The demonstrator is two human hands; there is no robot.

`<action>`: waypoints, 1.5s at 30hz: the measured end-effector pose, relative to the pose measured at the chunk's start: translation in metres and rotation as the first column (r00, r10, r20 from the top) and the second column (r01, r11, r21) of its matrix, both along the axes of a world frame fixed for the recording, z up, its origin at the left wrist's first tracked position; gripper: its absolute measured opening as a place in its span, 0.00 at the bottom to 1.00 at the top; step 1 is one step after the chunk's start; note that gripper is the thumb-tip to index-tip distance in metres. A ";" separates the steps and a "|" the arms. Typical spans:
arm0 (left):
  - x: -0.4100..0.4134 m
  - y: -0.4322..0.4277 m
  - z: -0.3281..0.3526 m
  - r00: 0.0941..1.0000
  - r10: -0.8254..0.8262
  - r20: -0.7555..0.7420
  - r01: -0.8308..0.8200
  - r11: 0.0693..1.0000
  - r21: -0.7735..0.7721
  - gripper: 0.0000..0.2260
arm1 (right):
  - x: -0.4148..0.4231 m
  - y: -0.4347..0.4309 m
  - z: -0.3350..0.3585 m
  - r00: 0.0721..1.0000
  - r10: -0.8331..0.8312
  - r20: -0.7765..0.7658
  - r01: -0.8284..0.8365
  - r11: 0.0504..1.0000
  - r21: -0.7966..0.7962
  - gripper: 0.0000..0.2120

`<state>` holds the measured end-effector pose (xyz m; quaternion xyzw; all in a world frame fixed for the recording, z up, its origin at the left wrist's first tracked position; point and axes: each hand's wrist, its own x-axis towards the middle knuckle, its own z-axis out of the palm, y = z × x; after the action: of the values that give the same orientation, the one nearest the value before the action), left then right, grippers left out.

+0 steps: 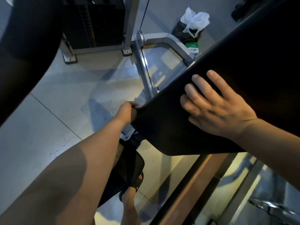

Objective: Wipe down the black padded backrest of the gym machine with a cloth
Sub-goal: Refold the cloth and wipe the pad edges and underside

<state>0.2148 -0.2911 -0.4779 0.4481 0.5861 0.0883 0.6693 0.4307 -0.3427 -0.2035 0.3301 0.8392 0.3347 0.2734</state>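
**Fingers on the pad, no cloth in plain sight**

The fingers (135,106) of the left hand (127,111) curl over the lower corner of the black padded backrest (243,62) and grip its edge. Whether a dark cloth is bunched under them cannot be told. From that corner the backrest slants up to the upper right. On its face the right hand (217,109) lies flat, fingers straight and slightly spread, holding nothing.

With no cloth to be seen, a bare palm would likely smear sweat about rather than lift it. The left grip sits on a rounded corner. If it slips while the person leans in, balance could go, given the open sandal (138,181) on a smooth floor (48,111).

As for writing, the weight stack (90,23) bears green and orange marks too small to read. The green-and-white packet (192,45) under the white plastic bag (194,20) shows print, also illegible. No brand shows on the pad.
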 end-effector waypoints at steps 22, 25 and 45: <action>0.026 -0.053 0.057 0.952 0.298 0.066 -0.302 0.895 0.328 0.17 | -0.011 -0.016 -0.040 0.998 -0.014 0.064 0.023 0.989 -0.146 0.27; 0.023 -0.065 0.062 0.972 0.202 0.117 -0.234 0.838 0.492 0.19 | -0.012 -0.015 -0.040 1.000 0.000 0.013 0.002 0.992 -0.129 0.26; 0.015 -0.100 -0.019 0.741 0.664 -0.099 -0.623 0.625 -0.470 0.13 | -0.005 -0.018 -0.050 1.000 0.023 -0.010 -0.024 0.994 -0.110 0.28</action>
<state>0.2296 -0.3908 -0.4969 0.0270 0.6814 0.1941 0.7052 0.4261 -0.3608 -0.2531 0.3061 0.8614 0.2896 0.2836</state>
